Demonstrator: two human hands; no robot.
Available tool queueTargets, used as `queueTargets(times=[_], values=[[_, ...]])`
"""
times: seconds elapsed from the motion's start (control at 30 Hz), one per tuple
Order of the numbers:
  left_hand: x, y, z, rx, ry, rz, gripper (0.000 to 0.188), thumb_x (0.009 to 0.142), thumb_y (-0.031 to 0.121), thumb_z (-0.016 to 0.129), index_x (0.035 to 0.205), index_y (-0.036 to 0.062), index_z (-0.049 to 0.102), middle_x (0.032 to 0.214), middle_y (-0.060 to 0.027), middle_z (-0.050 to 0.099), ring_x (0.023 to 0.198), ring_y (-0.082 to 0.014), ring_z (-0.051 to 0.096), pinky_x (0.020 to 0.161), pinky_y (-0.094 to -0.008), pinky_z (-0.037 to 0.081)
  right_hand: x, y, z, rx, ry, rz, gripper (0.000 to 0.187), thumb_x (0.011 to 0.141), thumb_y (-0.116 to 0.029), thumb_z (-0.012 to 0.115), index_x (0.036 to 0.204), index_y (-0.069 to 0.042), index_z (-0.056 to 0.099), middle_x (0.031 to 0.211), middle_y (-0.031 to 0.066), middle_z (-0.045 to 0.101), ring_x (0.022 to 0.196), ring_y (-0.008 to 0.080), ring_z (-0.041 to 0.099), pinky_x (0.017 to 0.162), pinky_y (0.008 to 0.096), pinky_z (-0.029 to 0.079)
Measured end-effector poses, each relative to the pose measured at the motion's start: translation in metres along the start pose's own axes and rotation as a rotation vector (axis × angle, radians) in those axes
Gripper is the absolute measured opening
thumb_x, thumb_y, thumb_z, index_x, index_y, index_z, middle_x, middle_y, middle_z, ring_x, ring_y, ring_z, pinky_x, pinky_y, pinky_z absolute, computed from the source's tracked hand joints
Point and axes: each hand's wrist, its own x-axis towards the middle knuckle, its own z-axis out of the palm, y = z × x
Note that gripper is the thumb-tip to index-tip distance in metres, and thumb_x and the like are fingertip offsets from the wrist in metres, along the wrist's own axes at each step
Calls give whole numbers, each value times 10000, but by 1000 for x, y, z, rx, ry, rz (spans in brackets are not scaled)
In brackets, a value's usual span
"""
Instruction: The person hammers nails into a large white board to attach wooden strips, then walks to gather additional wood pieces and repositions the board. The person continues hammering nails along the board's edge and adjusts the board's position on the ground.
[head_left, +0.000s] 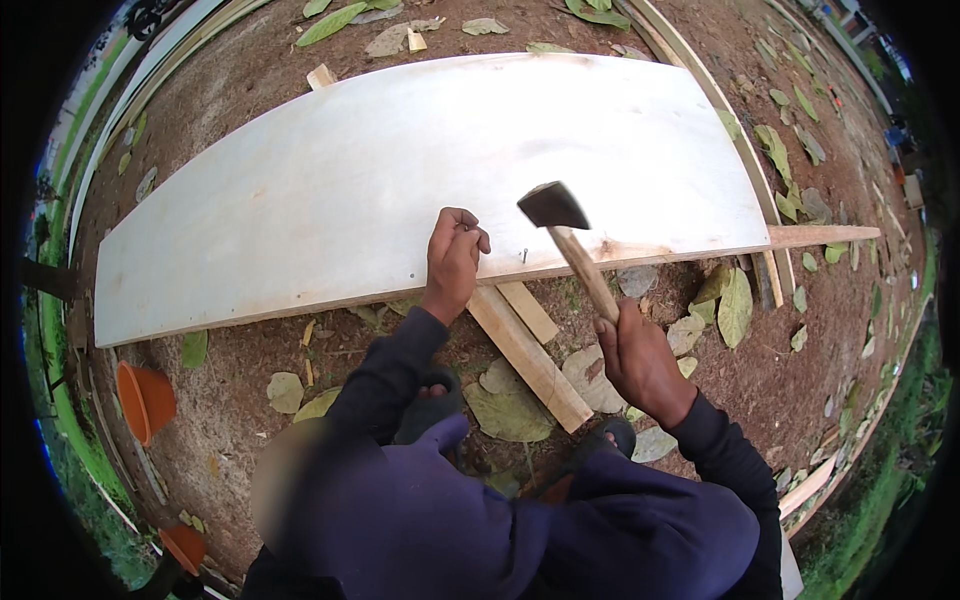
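My right hand grips the wooden handle of a small hatchet. Its dark, flared head is raised over the near edge of a long white board. A nail stands partly out of the board close to that edge, between the hatchet and my left hand. My left hand rests at the board's near edge with its fingers curled into a pinch. Whatever small thing those fingers may hold is too small to make out. Left of it, a nail head sits in the board.
Wooden battens stick out from under the board toward my feet. Longer timber strips pass at the right. An orange pot tilts at the left, with a second orange pot lower down. Large leaves litter the brown soil.
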Motion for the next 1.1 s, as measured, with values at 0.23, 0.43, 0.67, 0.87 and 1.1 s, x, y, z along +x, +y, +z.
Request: queueTargets(times=[0.23, 0.43, 0.67, 0.87, 1.1], values=[[0, -2, -1, 26, -10, 55, 133, 882, 69, 405, 995, 42, 469, 749, -97, 557, 532, -53, 360, 468, -221, 303, -15, -8, -48, 222, 328, -109, 279, 1039, -231, 476, 972, 40, 464, 587, 179, 515, 467, 346, 535, 458, 424, 412], [0, 2, -2, -122, 35, -8, 106, 889, 40, 386, 953, 19, 468, 768, -106, 555, 540, -51, 364, 473, -227, 312, -1, -6, 7, 156, 290, -27, 322, 1032, -269, 477, 990, 50, 465, 560, 216, 510, 499, 454, 538, 494, 521, 416], [4, -1, -5, -108, 23, -21, 135, 916, 52, 380, 954, 4, 501, 800, -113, 582, 543, -62, 375, 482, -229, 321, -18, -1, -31, 271, 415, -106, 354, 1046, -302, 455, 925, 28, 498, 577, 133, 500, 463, 311, 509, 459, 432, 387], [1, -3, -4, -79, 45, -26, 201, 901, 103, 401, 1004, -7, 534, 816, -98, 587, 552, -64, 408, 497, -223, 336, -7, 12, 22, 206, 327, -246, 352, 1049, -335, 443, 964, 5, 472, 597, 142, 512, 464, 273, 516, 457, 392, 415], [2, -1, -3, -58, 49, -16, 210, 934, 57, 395, 1043, -41, 546, 811, -78, 569, 545, -54, 394, 488, -217, 335, -34, 12, -16, 213, 422, -48, 291, 1048, -261, 460, 1019, 23, 514, 619, 146, 529, 503, 302, 550, 492, 396, 417]])
